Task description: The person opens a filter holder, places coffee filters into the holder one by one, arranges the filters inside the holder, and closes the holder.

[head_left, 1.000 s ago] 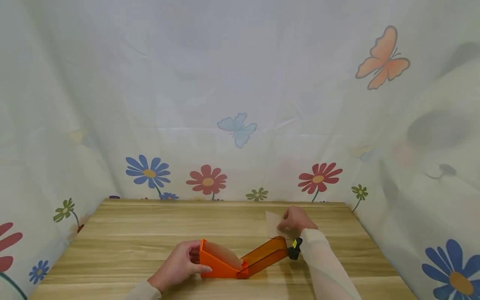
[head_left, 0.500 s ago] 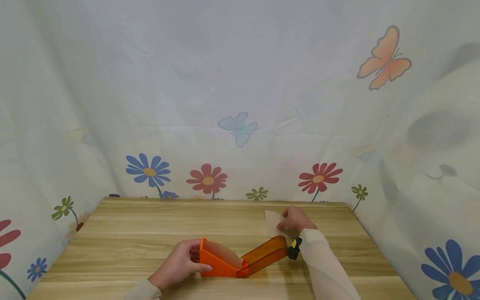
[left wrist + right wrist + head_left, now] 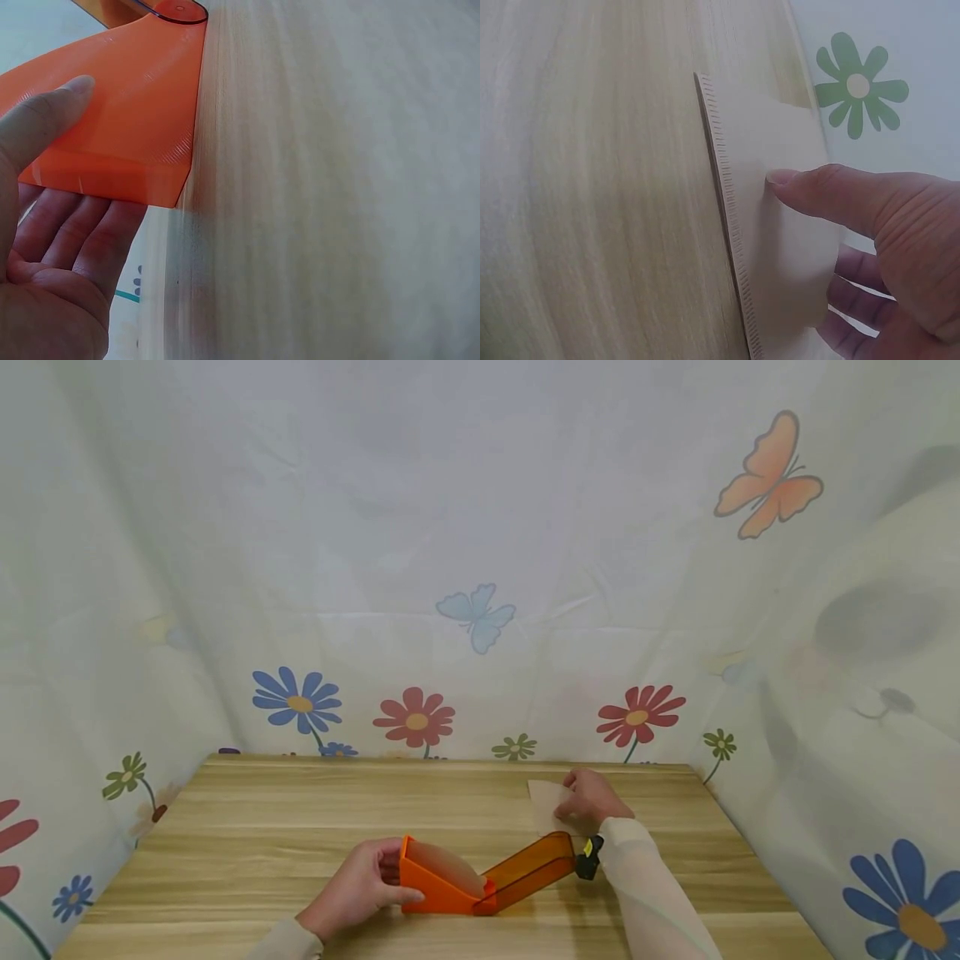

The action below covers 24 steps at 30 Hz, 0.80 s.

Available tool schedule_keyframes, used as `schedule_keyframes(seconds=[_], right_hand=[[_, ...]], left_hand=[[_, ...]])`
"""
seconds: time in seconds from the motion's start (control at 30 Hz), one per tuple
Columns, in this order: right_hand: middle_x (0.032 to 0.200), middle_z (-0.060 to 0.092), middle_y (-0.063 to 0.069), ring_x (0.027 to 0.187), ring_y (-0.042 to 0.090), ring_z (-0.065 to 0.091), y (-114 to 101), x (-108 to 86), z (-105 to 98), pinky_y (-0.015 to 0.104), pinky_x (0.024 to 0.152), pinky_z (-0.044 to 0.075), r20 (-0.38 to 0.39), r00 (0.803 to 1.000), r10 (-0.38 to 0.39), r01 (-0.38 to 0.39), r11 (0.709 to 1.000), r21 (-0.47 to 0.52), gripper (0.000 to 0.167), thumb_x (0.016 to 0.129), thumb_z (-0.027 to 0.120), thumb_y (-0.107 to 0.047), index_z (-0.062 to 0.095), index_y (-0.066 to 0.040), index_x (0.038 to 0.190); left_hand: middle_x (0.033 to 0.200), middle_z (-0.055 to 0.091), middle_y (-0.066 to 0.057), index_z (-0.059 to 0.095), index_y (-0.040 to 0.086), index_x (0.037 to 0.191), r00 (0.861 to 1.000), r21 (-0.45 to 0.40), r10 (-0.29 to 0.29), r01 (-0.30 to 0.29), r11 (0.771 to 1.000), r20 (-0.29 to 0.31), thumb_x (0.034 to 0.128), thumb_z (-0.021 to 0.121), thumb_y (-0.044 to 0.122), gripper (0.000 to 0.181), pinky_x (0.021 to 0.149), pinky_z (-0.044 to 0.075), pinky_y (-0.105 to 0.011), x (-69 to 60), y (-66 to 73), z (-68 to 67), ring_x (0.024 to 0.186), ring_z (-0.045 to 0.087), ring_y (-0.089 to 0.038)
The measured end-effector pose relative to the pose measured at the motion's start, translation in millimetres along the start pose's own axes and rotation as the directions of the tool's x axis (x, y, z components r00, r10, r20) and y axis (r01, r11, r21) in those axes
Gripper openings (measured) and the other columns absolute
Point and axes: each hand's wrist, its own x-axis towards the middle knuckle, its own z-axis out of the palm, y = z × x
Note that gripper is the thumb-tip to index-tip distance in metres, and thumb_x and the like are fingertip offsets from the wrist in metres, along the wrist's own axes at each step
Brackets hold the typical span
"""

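Paper coffee filter (image 3: 795,247) pinched by the right hand (image 3: 911,240) near the far edge of the table (image 3: 337,793)
Likely light and easily creased; best held by its crimped seam (image 3: 724,172). The left hand (image 3: 360,885) grips the stiff-looking orange holder (image 3: 433,889), amber lid (image 3: 534,870) open.

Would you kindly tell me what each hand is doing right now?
Left hand: closed, gripping the orange holder.
Right hand: closed, pinching the pale paper piece between thumb and fingers.
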Motion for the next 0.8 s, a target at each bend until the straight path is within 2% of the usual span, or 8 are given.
schedule_keyframes(seconds=[0.2,0.3,0.43,0.53,0.8], right_hand=[[0.111,0.067,0.012,0.094,0.028,0.057,5.9,5.8,3.1,0.049,0.095,0.054,0.008,1.0,0.021,-0.021,1.0,0.003,0.054,0.077,0.091,-0.017,0.063,-0.003,0.121],[0.106,0.066,0.01,0.091,0.027,0.057,8.4,9.3,5.4,0.044,0.088,0.055,0.012,0.999,0.032,-0.032,0.999,-0.001,0.051,0.076,0.091,-0.018,0.065,-0.004,0.117],[0.084,0.061,0.008,0.077,0.026,0.056,10.8,10.7,7.9,0.035,0.065,0.051,0.022,0.997,0.072,-0.072,0.997,0.018,0.03,0.075,0.089,-0.018,0.07,-0.006,0.094],[0.072,0.054,0.007,0.068,0.026,0.055,11.7,9.3,8.9,0.032,0.054,0.043,0.022,0.995,0.096,-0.097,0.994,0.05,0.023,0.073,0.088,-0.017,0.067,-0.008,0.077],[0.074,0.055,0.006,0.071,0.025,0.054,11.2,6.6,9.8,0.032,0.057,0.043,-0.002,0.996,0.093,-0.093,0.994,0.055,0.026,0.073,0.09,-0.019,0.066,-0.009,0.079]], left_hand=[[0.115,0.075,-0.003,0.069,0.016,0.125,1.0,-0.012,0.002,-0.002,1.0,0.003,0.0771,0.091,0.032,0.055,0.087,0.061,-0.028,0.5,-0.9,0.2,0.097,0.072,-0.02],[0.116,0.075,-0.003,0.069,0.015,0.125,1.0,-0.015,0.004,-0.003,1.0,0.002,0.0771,0.091,0.032,0.055,0.087,0.061,-0.028,0.7,-1.3,0.0,0.098,0.072,-0.02],[0.115,0.075,-0.003,0.069,0.015,0.125,1.0,-0.018,0.01,-0.01,1.0,0.002,0.0771,0.091,0.032,0.055,0.087,0.061,-0.028,0.8,-2.3,-0.4,0.098,0.072,-0.021],[0.115,0.076,-0.004,0.069,0.014,0.125,1.0,-0.02,0.016,-0.016,1.0,0.003,0.0771,0.091,0.031,0.055,0.086,0.061,-0.027,1.0,-3.4,-0.5,0.097,0.072,-0.021],[0.116,0.075,-0.004,0.069,0.015,0.125,1.0,-0.023,0.015,-0.015,1.0,0.002,0.0772,0.091,0.031,0.055,0.086,0.061,-0.027,1.5,-5.7,-0.9,0.097,0.072,-0.021]])
